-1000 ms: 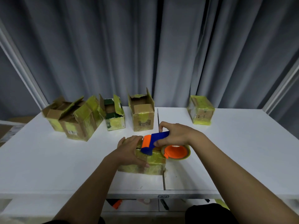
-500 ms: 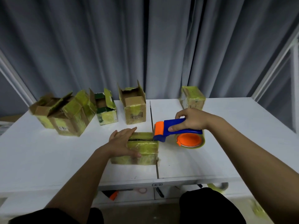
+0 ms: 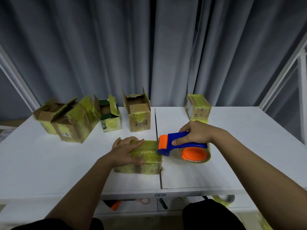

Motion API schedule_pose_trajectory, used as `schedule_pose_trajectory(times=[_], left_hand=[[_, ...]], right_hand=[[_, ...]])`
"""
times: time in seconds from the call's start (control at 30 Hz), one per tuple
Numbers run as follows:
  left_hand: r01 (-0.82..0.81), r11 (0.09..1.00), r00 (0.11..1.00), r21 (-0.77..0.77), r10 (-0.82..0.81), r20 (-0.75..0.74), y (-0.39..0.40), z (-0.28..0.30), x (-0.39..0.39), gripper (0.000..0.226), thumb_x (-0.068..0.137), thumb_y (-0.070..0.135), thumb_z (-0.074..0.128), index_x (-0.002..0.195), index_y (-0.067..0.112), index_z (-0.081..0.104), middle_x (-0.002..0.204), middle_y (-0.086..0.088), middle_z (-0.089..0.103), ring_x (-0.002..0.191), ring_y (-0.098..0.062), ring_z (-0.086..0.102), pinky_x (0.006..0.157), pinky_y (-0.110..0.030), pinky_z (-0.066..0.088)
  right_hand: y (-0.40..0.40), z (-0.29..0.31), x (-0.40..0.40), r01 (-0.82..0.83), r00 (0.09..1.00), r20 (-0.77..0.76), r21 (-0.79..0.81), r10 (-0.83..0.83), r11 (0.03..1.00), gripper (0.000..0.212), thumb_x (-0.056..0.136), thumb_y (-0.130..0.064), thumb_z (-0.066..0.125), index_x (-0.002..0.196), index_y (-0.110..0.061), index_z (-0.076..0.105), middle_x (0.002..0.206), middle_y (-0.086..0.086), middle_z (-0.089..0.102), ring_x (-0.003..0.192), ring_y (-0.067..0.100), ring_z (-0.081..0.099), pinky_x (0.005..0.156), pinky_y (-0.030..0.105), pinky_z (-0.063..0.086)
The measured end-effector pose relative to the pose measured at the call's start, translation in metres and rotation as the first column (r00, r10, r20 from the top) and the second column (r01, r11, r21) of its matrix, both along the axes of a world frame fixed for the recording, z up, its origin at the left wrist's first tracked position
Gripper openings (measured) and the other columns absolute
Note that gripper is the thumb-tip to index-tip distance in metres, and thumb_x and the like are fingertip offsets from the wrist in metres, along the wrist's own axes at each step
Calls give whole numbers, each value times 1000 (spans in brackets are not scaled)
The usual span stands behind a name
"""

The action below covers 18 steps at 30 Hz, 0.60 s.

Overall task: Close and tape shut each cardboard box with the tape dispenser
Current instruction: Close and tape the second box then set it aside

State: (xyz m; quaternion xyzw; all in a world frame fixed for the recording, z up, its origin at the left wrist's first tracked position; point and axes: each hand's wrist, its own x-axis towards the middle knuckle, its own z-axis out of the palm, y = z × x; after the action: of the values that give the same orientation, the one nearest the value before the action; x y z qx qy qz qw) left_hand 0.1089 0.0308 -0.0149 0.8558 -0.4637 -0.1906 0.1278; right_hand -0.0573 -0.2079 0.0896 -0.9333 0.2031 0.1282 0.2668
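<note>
Left hand (image 3: 127, 151) flat on near box (image 3: 149, 159), fingers straight, as 0.5 s ago. Right hand (image 3: 195, 134) gripping tape dispenser (image 3: 181, 146); now at box's right edge, off the lid since 1.0 s ago. Box on white table (image 3: 49, 163).

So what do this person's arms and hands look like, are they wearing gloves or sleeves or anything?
No gloves: the left hand and right hand are bare, and both forearms are uncovered right to the bottom of the picture, so no sleeves show. No watch, ring or bracelet is visible. The only clothing in view is something dark at the bottom edge, near the lap.
</note>
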Motion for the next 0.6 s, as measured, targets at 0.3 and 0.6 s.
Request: schedule_pose_trajectory(times=[0.3, 0.6], left_hand=[[11, 1000, 998, -17, -10, 62, 1, -4, -1, 135, 32, 105, 17, 149, 39, 8, 153, 7, 18, 143, -16, 11, 115, -40, -10], [-169, 983, 985, -77, 171, 13, -11, -7, -4, 63, 92, 64, 6, 147, 37, 21, 150, 9, 29, 141, -7, 17, 116, -46, -12]], right_hand=[[-3, 4, 8, -2, 998, -63, -31, 0, 1000, 53, 73, -60, 70, 113, -27, 60, 99, -7, 62, 83, 15, 62, 65, 21, 52], [-4, -19, 3, 5, 1000, -19, -39, -6, 999, 52, 72, -65, 67, 109, -28, 61, 102, -6, 66, 86, 16, 64, 73, 27, 56]])
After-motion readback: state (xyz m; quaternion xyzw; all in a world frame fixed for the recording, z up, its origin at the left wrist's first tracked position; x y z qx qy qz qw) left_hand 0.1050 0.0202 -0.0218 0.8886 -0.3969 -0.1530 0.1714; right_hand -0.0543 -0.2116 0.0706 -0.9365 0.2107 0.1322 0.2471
